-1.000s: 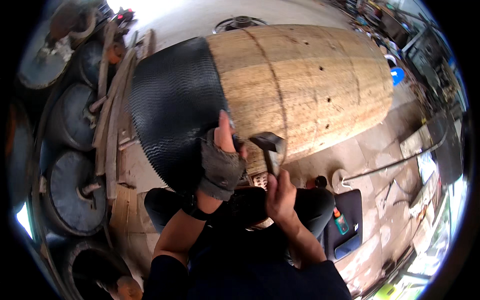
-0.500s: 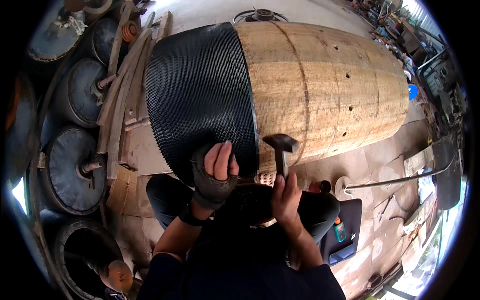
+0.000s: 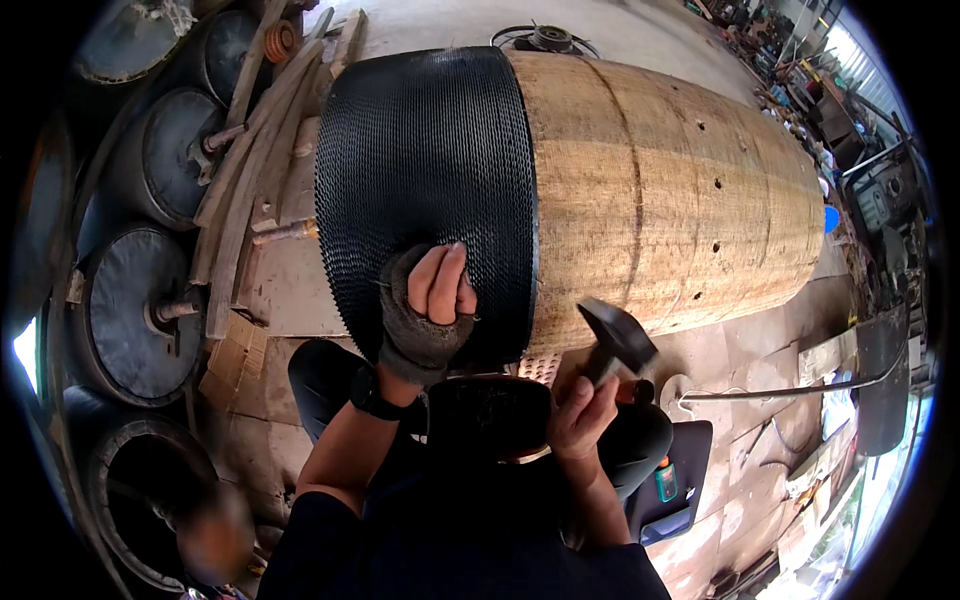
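Note:
A large wooden drum (image 3: 675, 185) lies on its side in front of me. Its left end is wrapped in rows of black toothed metal wire (image 3: 430, 150). My left hand (image 3: 430, 310), in a dark fingerless glove, is curled closed against the lower part of these rows. What its fingers pinch, if anything, is hidden. My right hand (image 3: 582, 415) grips the handle of a hammer (image 3: 622, 335). The hammer head is tilted, off to the right of the wire and near the drum's lower side. Bare wood with several small dark holes shows on the drum's right part.
Long wooden planks (image 3: 262, 160) lean left of the drum, beside several round dark drums (image 3: 138, 315). Between my knees is a dark object (image 3: 488, 412). A bent metal rod (image 3: 780, 390) and a green bottle (image 3: 666, 483) are at the right. Clutter lines the right wall.
The hammer has moved right and toward me, away from the wire's edge. My left hand has shifted slightly up along the wire, still curled. The whole view has shifted a little.

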The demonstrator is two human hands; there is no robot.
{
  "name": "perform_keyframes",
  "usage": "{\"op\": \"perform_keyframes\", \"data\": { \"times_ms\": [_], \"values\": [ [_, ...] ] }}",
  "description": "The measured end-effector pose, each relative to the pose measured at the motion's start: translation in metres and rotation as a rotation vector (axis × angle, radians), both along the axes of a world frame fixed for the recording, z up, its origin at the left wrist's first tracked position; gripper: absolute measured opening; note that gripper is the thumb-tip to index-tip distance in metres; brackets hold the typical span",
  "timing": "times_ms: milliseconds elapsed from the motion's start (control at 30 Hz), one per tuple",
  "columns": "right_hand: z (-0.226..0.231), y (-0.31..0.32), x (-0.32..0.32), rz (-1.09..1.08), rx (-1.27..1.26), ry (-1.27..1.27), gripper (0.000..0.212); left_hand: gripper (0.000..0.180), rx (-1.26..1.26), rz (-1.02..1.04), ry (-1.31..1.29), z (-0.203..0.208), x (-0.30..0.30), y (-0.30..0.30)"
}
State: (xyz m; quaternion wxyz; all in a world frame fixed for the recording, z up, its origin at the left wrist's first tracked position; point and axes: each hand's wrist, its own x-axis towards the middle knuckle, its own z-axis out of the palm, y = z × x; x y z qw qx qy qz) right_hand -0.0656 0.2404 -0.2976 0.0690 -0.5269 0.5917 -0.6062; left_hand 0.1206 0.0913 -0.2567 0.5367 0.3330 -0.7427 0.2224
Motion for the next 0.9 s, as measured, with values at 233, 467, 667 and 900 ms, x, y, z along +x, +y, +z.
{"op": "perform_keyframes", "data": {
  "times_ms": [233,467,667,900],
  "values": [
    [0.001,-0.014,0.003,-0.072,0.408,0.228,0.026,0.040,0.039,-0.006,0.004,0.000,0.002,0.000],
    [0.002,-0.005,0.004,-0.003,0.230,-0.006,0.014,0.045,0.077,-0.037,0.006,0.006,-0.003,0.005],
    [0.016,-0.004,0.003,0.021,0.007,0.210,0.027,0.049,0.061,-0.076,0.016,-0.002,0.003,0.001],
    [-0.006,-0.019,0.000,-0.037,0.455,0.128,0.024,0.049,0.018,-0.060,0.023,0.003,-0.001,-0.001]
  ]
}}
